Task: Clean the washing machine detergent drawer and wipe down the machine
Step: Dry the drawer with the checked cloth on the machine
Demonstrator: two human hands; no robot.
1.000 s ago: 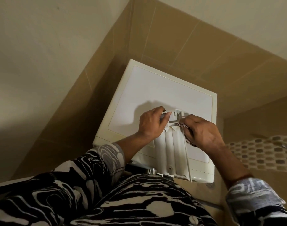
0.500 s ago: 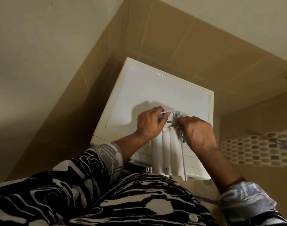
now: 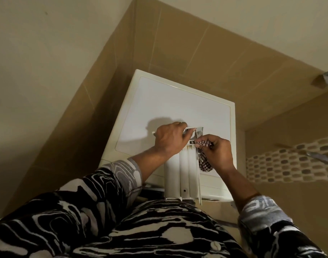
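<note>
Head view: one white washing machine (image 3: pixel 168 108) with a cream-rimmed lid. One white detergent drawer (image 3: pixel 185 174), three long channels, lies on the lid toward 5 o'clock, its near end overhanging the front edge. Two hands: left hand (image 3: pixel 168 138) grips the drawer's 12 o'clock end; right hand (image 3: pixel 219 153), at its 3 o'clock, pinches one checked cloth (image 3: pixel 205 163) against that end.
</note>
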